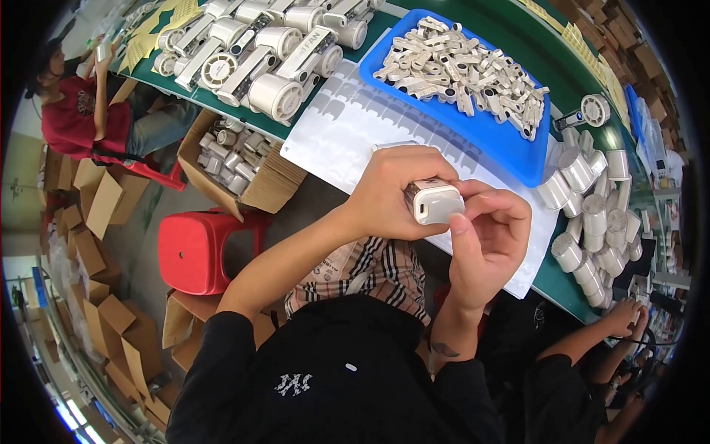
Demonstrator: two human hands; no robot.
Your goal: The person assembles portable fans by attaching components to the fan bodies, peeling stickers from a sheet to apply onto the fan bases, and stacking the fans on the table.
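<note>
My left hand (pixel 399 189) is wrapped round a white, boxy casing (pixel 438 205), which looks like the handle end of a handheld fan. Its rounded end face points toward me, with a small dark port at one side and a smooth grey-white surface beside it. The rest of the casing is hidden in my palm. From the other side, my right hand (pixel 488 237) brings its thumb and bent forefinger to the edge of that end face. Whether a thin film or label sits between those fingertips, I cannot tell. Beneath both hands lies a white sheet with grey label shapes (pixel 344 107).
A blue tray (pixel 370 70) holds many small white parts. Handheld fans (pixel 274 96) crowd the far left of the green table; white cylindrical fan parts (pixel 592 214) are heaped at right. Left are an open carton (pixel 270 181) and red stool (pixel 194 251). Other people work on both sides.
</note>
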